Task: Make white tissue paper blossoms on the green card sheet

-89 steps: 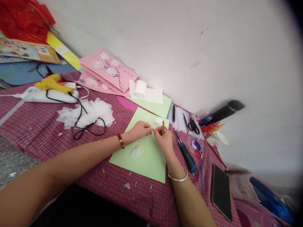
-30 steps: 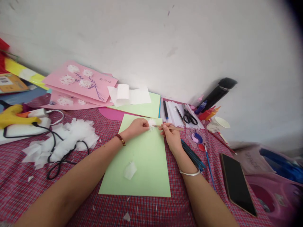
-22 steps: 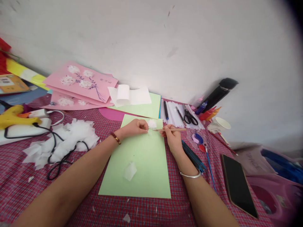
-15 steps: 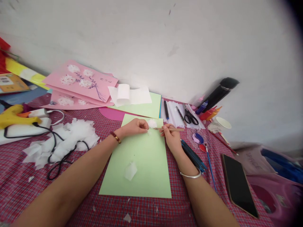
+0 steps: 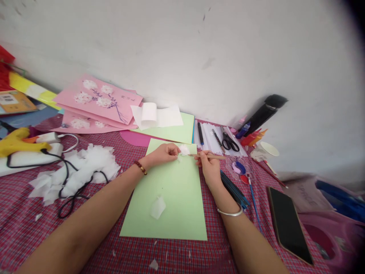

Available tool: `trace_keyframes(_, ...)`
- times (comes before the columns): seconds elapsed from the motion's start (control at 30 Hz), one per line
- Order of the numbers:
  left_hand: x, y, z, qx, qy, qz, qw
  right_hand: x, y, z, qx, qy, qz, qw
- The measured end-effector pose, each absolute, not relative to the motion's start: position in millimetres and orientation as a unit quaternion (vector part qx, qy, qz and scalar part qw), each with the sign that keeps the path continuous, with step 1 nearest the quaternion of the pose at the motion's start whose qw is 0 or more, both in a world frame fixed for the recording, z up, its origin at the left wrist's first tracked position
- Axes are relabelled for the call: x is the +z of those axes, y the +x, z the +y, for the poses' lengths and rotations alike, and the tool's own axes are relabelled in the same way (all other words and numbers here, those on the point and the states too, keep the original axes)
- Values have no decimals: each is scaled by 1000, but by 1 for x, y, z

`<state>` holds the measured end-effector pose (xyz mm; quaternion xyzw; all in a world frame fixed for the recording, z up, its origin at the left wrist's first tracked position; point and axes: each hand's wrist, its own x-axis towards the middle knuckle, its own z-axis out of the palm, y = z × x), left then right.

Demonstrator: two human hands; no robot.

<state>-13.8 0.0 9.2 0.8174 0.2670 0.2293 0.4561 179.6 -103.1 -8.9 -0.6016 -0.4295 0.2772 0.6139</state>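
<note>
left hand [image 5: 164, 153] pinches white tissue [image 5: 184, 149] | right hand [image 5: 209, 167] grips wooden stick [image 5: 209, 156] (tip at tissue) | green card [image 5: 168, 194] near tabletop's far edge

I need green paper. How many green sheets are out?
2. One green sheet lies under the left hand; a second green sheet behind it, partly under white paper. More may hide beneath.

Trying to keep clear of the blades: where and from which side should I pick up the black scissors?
Grip the scissors by the handle loops, the end nearest you; the blades point toward the wall. They lie flat, so come down from the near side, clear of the pen close on their left.
</note>
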Motion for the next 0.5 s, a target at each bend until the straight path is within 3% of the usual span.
trace_keyframes(0.5,13,-10,-5,229,799,289,474,-6,173,-103,269,-586,-493,584)
